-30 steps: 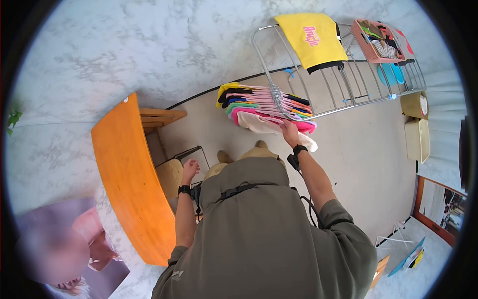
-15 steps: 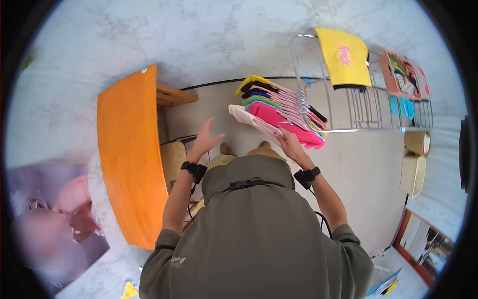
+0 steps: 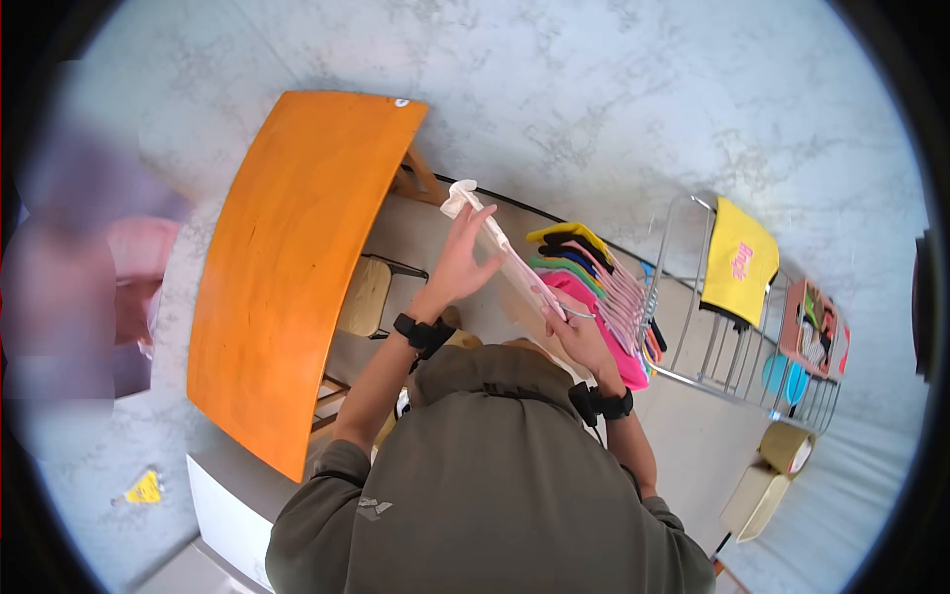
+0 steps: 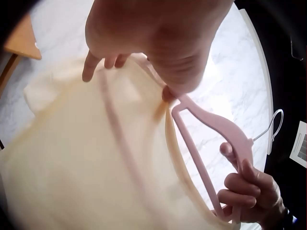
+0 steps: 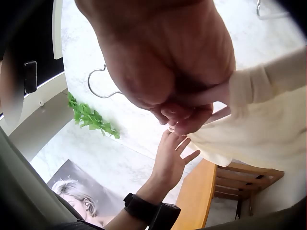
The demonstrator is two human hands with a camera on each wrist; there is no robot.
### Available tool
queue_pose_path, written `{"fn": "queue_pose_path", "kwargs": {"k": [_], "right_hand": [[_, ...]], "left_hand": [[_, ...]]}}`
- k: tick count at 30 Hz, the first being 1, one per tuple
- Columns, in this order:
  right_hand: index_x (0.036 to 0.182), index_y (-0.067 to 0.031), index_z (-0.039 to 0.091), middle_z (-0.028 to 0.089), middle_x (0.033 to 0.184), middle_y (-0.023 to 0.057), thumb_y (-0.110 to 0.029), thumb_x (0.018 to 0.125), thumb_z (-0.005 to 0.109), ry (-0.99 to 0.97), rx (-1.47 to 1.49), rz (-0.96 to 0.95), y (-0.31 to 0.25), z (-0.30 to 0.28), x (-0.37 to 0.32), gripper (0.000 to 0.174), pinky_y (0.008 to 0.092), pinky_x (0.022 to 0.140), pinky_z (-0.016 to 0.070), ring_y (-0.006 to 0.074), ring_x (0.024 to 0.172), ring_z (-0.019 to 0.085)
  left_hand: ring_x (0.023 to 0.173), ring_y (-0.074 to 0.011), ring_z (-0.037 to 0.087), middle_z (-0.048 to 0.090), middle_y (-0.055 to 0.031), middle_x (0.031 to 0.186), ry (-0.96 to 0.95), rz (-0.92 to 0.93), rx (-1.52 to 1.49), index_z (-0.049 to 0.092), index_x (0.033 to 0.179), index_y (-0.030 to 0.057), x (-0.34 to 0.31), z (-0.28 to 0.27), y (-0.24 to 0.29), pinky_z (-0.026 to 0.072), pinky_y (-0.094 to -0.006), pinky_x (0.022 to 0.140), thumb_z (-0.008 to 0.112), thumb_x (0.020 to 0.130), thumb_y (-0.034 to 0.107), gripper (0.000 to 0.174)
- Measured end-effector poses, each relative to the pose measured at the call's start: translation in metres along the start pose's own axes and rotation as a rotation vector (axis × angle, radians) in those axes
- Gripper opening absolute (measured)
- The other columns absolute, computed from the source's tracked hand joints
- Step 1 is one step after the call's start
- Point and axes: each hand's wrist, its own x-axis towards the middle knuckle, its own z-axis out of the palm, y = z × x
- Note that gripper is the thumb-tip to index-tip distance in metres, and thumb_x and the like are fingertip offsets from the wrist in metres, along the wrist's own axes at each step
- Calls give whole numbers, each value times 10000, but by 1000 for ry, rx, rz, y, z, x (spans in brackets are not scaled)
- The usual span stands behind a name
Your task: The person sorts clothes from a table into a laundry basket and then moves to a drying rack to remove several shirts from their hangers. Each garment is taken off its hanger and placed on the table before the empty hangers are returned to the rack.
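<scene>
The right hand has a pink hanger firmly in its grip, fingers curled round it just beside the wire hook, which sticks out free of the hand. A cream shirt hangs at the hanger, its neck edge running between the two hands and its body spreading away from the right hand's grip. The hanger's slanting arm goes from the right hand to the neck edge, where the left hand is.

The left hand lies over the shirt's far shoulder, fingers long and slightly spread, thumb standing apart near the neck edge and the hanger. It is not closed round anything; how firmly the fingertips touch the cloth I cannot tell.

Both arms reach forward from the body with bent elbows, a black strap on each wrist. The left hand is stretched farther out, its back to the head camera and fingers pointing ahead; the right hand sits nearer the body, close to the hanging clothes on the metal rack. The orange table stands to the person's left, well apart from the right hand.
</scene>
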Motion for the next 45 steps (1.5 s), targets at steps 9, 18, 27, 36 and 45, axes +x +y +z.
{"fn": "queue_pose_path", "kwargs": {"k": [9, 18, 27, 36, 45], "right_hand": [[1274, -60, 473, 504, 786, -12, -91, 886, 527, -273, 67, 16, -58, 25, 28, 394, 210, 607, 409, 66, 669, 487], [1286, -38, 456, 526, 782, 4, -82, 883, 519, -343, 96, -64, -70, 63, 48, 410, 211, 623, 422, 68, 660, 501], [1285, -66, 463, 573, 745, -3, -80, 873, 526, -442, 13, 2, -84, 77, 56, 417, 190, 616, 414, 61, 660, 527], [1248, -69, 500, 647, 777, 18, -91, 885, 493, -417, -26, -9, -91, 90, 70, 364, 191, 562, 373, 17, 637, 472], [1043, 12, 574, 649, 743, 42, -147, 913, 466, -349, -125, -25, -101, 115, 89, 232, 226, 730, 406, 85, 718, 549]], "left_hand": [[1251, -417, 291, 292, -271, 1323, 310, -62, 185, 411, 1270, 108, -11, -68, 15, 292, -420, 1022, 645, 726, 91, 593], [1315, -411, 201, 204, -290, 1393, 162, -65, 123, 435, 1277, 146, -32, -97, 9, 261, -433, 1041, 637, 769, 140, 547], [1191, -392, 347, 370, -218, 1236, 392, -88, 187, 492, 1216, 112, -33, -117, 10, 335, -405, 977, 617, 710, 14, 531], [1041, -344, 438, 451, -178, 1087, 548, -129, 374, 612, 1028, 44, -27, -177, -24, 404, -351, 851, 520, 632, -95, 429], [613, -183, 566, 578, -103, 609, 330, -320, -159, 616, 771, -29, -47, -240, -98, 447, -289, 614, 409, 640, -70, 249]]}}
